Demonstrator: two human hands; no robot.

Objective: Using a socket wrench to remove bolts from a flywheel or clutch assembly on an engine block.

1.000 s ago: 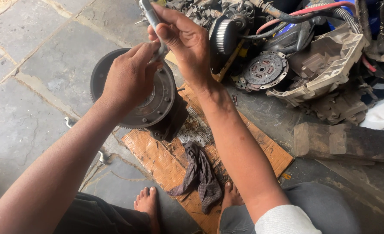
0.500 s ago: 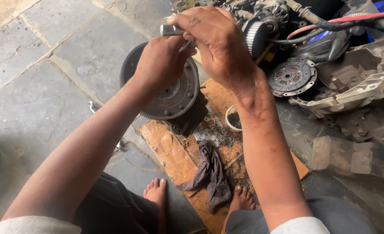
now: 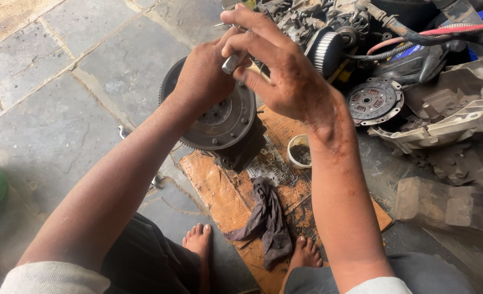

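Stone floor [image 3: 62, 81], wooden board [image 3: 219, 190]; small cup [image 3: 298, 151] holds dark residue, possibly grease; both hands' grip closed on metal tool [image 3: 231, 62].

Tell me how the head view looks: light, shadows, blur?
Head view: soft, even daylight, no glare; only faint shadow under the flywheel. The left hand and right hand are slightly blurred around the small metal tool; the rag on the board is sharp.
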